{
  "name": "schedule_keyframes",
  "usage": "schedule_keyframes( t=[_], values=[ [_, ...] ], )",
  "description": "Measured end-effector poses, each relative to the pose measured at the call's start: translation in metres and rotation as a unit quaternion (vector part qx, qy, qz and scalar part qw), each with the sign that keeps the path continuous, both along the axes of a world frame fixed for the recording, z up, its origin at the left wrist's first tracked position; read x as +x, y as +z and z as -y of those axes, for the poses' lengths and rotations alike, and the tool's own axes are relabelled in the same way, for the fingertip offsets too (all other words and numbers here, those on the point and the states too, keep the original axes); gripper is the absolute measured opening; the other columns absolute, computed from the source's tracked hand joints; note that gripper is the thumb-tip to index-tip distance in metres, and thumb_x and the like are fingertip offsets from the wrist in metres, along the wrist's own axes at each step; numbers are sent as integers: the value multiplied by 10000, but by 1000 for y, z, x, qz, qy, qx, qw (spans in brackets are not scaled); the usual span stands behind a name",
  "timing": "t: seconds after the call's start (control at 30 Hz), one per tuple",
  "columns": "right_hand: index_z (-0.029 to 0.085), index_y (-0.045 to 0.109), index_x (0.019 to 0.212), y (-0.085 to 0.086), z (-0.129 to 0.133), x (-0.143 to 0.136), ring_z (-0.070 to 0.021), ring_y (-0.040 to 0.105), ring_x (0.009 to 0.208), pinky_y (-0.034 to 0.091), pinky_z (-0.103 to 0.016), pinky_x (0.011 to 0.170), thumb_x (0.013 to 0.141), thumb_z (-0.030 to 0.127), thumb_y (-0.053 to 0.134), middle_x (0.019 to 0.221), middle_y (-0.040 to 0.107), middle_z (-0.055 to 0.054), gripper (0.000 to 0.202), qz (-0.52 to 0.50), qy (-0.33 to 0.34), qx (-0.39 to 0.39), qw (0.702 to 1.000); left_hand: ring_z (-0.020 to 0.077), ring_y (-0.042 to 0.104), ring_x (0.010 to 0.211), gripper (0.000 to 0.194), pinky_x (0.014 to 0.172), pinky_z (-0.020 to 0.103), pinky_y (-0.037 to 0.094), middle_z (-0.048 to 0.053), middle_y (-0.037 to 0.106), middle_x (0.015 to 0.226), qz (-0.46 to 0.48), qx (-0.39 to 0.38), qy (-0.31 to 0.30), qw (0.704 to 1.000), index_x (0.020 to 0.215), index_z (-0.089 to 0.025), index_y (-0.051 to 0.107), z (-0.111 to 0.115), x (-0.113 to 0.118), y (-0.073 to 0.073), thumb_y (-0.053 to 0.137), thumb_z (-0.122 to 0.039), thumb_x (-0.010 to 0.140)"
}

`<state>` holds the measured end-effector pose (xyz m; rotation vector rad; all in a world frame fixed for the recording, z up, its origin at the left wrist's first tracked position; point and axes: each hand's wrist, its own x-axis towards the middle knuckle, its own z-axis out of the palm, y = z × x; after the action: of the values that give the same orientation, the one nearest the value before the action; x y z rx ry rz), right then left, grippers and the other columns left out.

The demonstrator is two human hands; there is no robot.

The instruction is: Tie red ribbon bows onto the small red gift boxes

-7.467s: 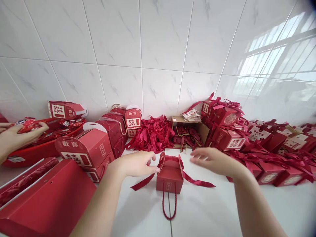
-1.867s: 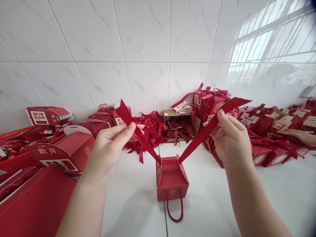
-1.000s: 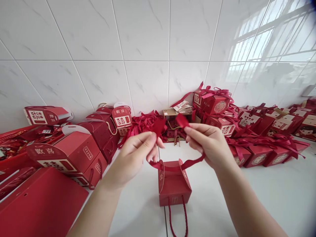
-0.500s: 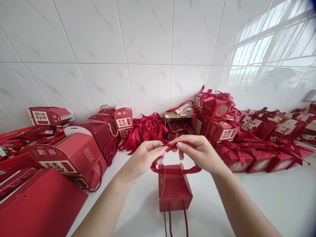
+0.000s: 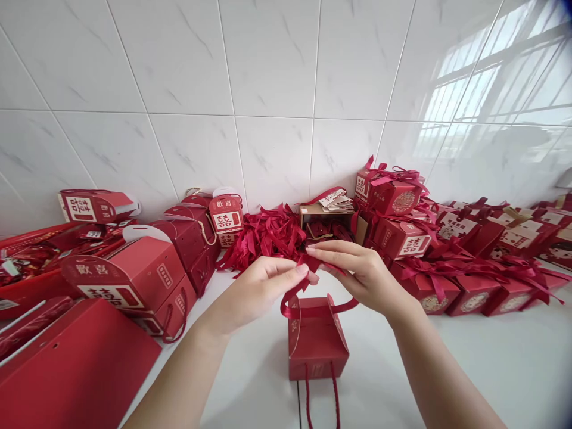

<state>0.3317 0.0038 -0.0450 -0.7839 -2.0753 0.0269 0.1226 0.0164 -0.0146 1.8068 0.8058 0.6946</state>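
Note:
A small red gift box (image 5: 318,351) stands on the white table in front of me, its rope handle (image 5: 335,393) hanging toward me. A red ribbon (image 5: 292,304) passes across the upper part of the box and rises in a loop to both hands. My left hand (image 5: 272,286) pinches the ribbon between thumb and fingers, above the box's left side. On the other side, my right hand (image 5: 357,271) is closed on the ribbon too, its fingers bent over the strip. Both hands nearly meet over the box, and the fingertips partly hide the ribbon there.
Behind my hands lies a heap of loose red ribbons (image 5: 272,232) beside an open cardboard box (image 5: 313,210). Stacked red boxes (image 5: 138,268) and a red tray of wrapped items (image 5: 36,280) are at left. Several ribbon-tied boxes (image 5: 429,292) fill the right. A tiled wall (image 5: 272,149) stands behind.
My right fingers have straightened and spread over the ribbon, and the ribbon between the hands has shifted. My left hand stays pinched on it. The view has turned slightly left.

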Motion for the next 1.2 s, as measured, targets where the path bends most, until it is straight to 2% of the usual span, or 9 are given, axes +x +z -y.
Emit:
schedule_keyframes(
  t=[0.1, 0.2, 0.3, 0.47, 0.6, 0.8, 0.9, 1.0, 1.2],
  values=[
    [243, 608, 1205, 5, 9, 1, -190, 580, 1105, 493, -323, 908, 932, 245, 466, 1215, 610, -63, 308, -44, -31, -61, 997, 254, 653, 909, 268, 785, 331, 483, 7, 732, 922, -114, 148, 65, 980, 879, -280, 724, 17, -3, -1, 518, -449, 847],
    [205, 679, 962, 7, 21, 9, -187, 628, 890, 501, -297, 751, 940, 326, 430, 962, 675, -60, 277, -30, -140, -121, 982, 311, 620, 1037, 317, 888, 407, 448, 31, 712, 1077, -213, 282, 130, 926, 991, -306, 709, 28, -12, -7, 512, -496, 832],
    [192, 572, 661, 2, 36, 27, -149, 508, 564, 376, -265, 499, 920, 395, 411, 623, 576, -20, 367, 31, -261, -199, 944, 359, 576, 1129, 437, 944, 476, 414, 87, 647, 1226, -319, 322, 173, 874, 1106, -278, 683, 31, -32, -15, 483, -544, 823],
    [201, 425, 556, -21, 60, 68, -140, 413, 495, 299, -271, 479, 861, 406, 429, 531, 488, -2, 368, 51, -373, -341, 862, 396, 653, 974, 540, 839, 513, 461, 168, 667, 1165, -450, 322, 182, 813, 1092, -216, 697, 31, -81, -34, 395, -588, 845],
    [198, 476, 561, -45, 76, 90, -177, 516, 537, 343, -285, 505, 828, 349, 451, 579, 572, -43, 308, 40, -423, -392, 816, 399, 661, 966, 485, 778, 491, 487, 152, 689, 1128, -419, 294, 247, 823, 991, -233, 726, 30, -111, -65, 439, -584, 821],
    [186, 585, 620, -75, 86, 96, -241, 598, 594, 427, -336, 553, 818, 343, 466, 631, 630, -88, 279, 38, -439, -418, 795, 416, 637, 1009, 212, 693, 418, 475, 19, 756, 801, -307, 266, 275, 871, 689, -336, 690, 31, -129, -107, 580, -512, 734],
    [160, 653, 913, -77, 85, 91, -315, 628, 888, 478, -395, 708, 824, 466, 483, 966, 674, -164, 361, 18, -447, -385, 807, 354, 671, 784, 232, 600, 357, 436, 14, 713, 741, -297, 263, 271, 877, 675, -306, 633, 32, -125, -103, 556, -511, 753],
    [123, 546, 1217, -69, 78, 73, -336, 503, 1175, 426, -438, 915, 841, 547, 448, 1288, 531, -198, 575, -34, -452, -311, 835, 250, 621, 683, 218, 607, 322, 423, 11, 669, 836, -280, 264, 237, 892, 743, -281, 592, 30, -102, -86, 519, -479, 794],
    [190, 640, 914, -56, 58, 26, -244, 586, 954, 434, -349, 802, 854, 611, 421, 1007, 663, -88, 478, -61, -219, -397, 889, 268, 499, 1017, 146, 910, 415, 384, 57, 567, 969, -140, 222, 161, 952, 847, -233, 514, 15, -28, -76, 557, -348, 767]
  ],
)
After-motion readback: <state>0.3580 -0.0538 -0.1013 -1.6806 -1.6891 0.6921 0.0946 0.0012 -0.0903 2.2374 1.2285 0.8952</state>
